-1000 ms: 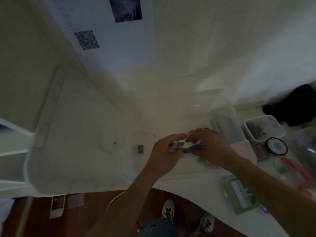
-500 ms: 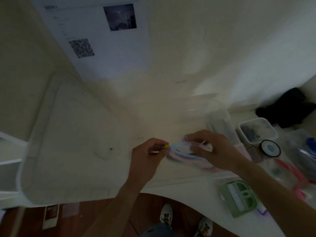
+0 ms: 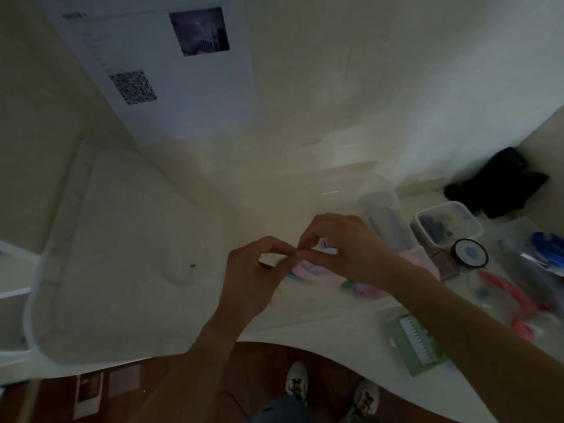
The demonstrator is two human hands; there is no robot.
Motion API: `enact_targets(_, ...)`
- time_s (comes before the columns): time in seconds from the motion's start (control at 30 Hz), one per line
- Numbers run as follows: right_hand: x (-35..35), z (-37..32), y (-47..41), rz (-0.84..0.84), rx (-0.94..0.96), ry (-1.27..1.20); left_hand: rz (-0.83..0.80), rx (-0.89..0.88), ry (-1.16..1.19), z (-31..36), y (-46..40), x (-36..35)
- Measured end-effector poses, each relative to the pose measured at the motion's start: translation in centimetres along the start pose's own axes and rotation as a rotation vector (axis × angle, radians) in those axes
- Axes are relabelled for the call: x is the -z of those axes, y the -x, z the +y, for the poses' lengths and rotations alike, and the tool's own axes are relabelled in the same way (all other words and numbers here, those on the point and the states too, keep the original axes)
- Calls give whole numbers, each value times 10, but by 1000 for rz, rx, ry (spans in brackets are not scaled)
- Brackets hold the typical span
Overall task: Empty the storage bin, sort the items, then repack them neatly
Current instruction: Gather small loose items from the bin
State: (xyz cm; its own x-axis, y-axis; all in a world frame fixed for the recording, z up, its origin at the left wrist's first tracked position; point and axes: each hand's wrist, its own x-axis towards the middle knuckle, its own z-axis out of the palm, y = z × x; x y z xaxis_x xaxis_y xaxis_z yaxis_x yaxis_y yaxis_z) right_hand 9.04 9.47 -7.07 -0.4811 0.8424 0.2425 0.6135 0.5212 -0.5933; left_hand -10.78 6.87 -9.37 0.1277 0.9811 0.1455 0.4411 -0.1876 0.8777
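Head view. Your left hand (image 3: pixel 253 279) and right hand (image 3: pixel 345 248) meet over the white table (image 3: pixel 320 334), fingertips touching. The left hand pinches a small white piece (image 3: pixel 270 258) between thumb and fingers. The right hand's fingers are curled and pinch a small pale item (image 3: pixel 328 247); blur prevents identifying either one. Both hands work above a soft pink-and-lilac bundle (image 3: pixel 308 270) lying on the table, probably because you are separating small parts from it for sorting.

The storage bin (image 3: pixel 100 239) stands at your left, translucent and apparently emptied; only one small dark speck (image 3: pixel 192 265) shows in it. Judged from this, emptying is nearly done and sorting is in hand.

Sorted items lie to your right, within reach, likely to keep the bin's opening free for repacking. Count:
- One tall clear container (image 3: pixel 386 221), just beyond the right hand.
- One lidded clear box (image 3: pixel 447 225) with dark contents.
- One round black-rimmed spool (image 3: pixel 470 252).
- One green brush card (image 3: pixel 415 340) near the table edge.
- One pink-handled tool (image 3: pixel 512 300); the exact type cannot be told.
- One blue item in clear wrapping (image 3: pixel 546 248).
- One black bag (image 3: pixel 500 181) by the wall.

One printed sheet (image 3: pixel 171 65) with a code square hangs on the wall.
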Motion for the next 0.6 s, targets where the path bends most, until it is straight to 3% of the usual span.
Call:
enact_targets(0.17, 13, 3, 0, -61, 42, 55, -19, -48, 13, 12, -4, 13)
enact_targets(0.47, 46, 31, 28, -49, -49, 252, 217, 83, 266, 6, -12, 42)
enact_targets(0.6, 63, 45, 43, 63, -181, 89, 118, 114, 348, 9, -11, 36)
